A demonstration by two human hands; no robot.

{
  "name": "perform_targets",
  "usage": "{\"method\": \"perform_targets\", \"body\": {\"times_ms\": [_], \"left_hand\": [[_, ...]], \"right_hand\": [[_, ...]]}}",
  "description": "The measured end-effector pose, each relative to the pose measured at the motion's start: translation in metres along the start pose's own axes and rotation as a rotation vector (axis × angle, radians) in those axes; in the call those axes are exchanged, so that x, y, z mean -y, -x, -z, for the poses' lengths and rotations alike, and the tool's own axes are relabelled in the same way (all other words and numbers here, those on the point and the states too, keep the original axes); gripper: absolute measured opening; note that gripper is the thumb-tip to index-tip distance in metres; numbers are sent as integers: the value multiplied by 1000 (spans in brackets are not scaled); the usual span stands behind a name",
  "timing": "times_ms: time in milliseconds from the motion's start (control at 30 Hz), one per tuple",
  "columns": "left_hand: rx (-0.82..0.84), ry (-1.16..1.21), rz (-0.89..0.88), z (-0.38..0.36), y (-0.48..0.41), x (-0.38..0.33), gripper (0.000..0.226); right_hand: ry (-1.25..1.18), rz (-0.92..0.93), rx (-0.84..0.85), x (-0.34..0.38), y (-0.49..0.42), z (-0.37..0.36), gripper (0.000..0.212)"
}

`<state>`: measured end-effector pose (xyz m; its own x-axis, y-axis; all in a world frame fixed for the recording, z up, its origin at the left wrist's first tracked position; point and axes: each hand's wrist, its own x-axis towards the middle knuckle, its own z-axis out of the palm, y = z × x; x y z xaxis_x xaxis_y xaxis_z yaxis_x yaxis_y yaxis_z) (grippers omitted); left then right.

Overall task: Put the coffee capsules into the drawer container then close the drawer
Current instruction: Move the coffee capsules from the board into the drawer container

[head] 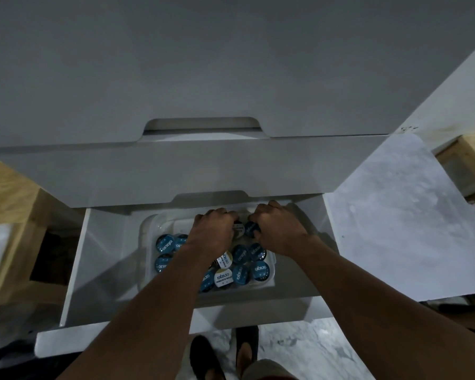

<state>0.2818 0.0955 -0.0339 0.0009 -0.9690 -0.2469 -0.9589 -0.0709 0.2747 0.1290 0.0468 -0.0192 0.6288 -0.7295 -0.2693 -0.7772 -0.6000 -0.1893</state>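
White drawer (74,272) of a white cabinet (231,78) is pulled open, the lowest one seen; two closed drawer fronts with cut-out handles sit above it. Clear plastic container (146,229) sits inside the drawer, toward its back and centre. Coffee capsules (260,271) lie packed in the container, lids up, mostly blue "Excelso" lids plus two white-gold ones near the middle front. Both hands are down in the container at its far end, side by side, nearly touching. Left hand (213,230) has fingers curled down over a dark capsule (238,228); right hand (279,229) has fingers curled over a blue-lidded capsule (250,228). Both look closed on those capsules, though the fingertips are hidden under the knuckles. Left forearm crosses over the capsules in the container's middle. Feet in dark slippers (203,352) stand on a marbled floor (395,215) just below the drawer front. Wooden furniture (8,193) shows at both sides.
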Motion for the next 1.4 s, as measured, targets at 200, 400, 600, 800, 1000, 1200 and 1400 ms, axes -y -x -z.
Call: {"method": "perform_targets", "body": {"times_ms": [200,400,600,800,1000,1200,1400], "left_hand": [[28,36,-25,-1,3,0,29],[42,46,-27,-3,4,0,30],[31,51,-16,-2,5,-2,30],[12,55,6,-3,7,-6,32],[-84,55,92,1,13,-9,39],[-194,-2,182,16,32,-11,36],[-289,-64,146,29,59,-35,32]], "right_hand": [[21,22,19,-1,2,1,30],[26,29,30,-1,3,1,29],[32,50,29,-3,3,2,29],[20,77,30,-7,3,2,27],[-69,90,-19,-12,4,2,30],[-79,79,-119,-10,15,16,37],[-43,32,-187,-10,48,32,32]]}}
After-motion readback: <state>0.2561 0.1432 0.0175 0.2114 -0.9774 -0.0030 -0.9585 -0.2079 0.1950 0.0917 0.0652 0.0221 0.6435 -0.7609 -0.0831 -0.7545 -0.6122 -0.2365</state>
